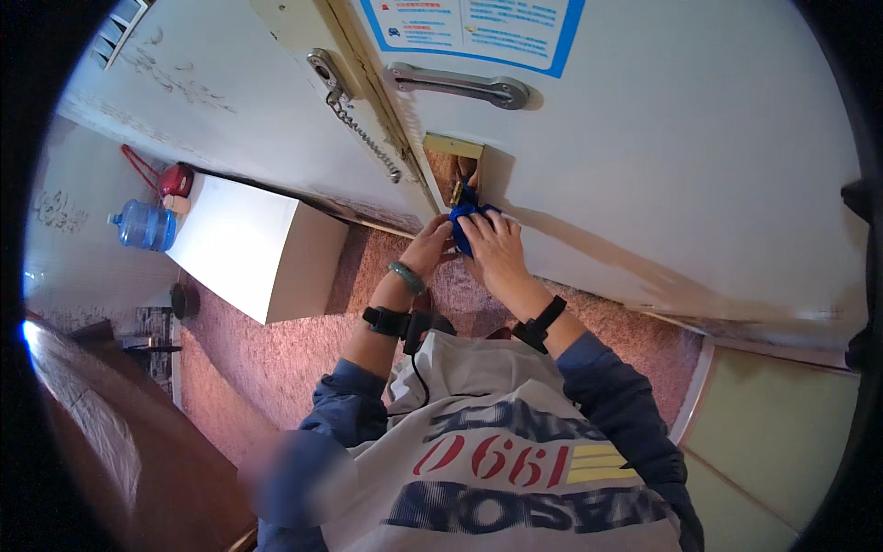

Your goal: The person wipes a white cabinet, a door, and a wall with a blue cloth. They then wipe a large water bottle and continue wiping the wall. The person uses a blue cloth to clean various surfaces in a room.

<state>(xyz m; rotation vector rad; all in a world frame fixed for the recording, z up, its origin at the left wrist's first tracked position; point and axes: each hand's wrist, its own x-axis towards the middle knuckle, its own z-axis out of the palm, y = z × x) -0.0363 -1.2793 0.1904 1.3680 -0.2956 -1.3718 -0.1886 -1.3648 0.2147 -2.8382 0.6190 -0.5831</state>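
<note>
Both hands meet at a bunched blue cloth (462, 228), just below a shiny gold-coloured metal lock case (441, 155) on the white door (655, 159). My right hand (495, 247) presses on the cloth from the right, fingers bent over it. On its left edge, my left hand (433, 238) grips the cloth with thumb and fingers; part of those fingers is hidden. A small brass-coloured piece (457, 193) shows at the lower part of the lock, right above the cloth. A green bangle (407, 277) circles my left wrist.
Above the lock are a grey metal door handle (459, 86) and a door chain (365, 141) hanging from the frame. A white cabinet (238, 238) stands at left, with a blue water jug (146, 225) and a red object (176, 181) by it. Carpet (241, 372) covers the floor.
</note>
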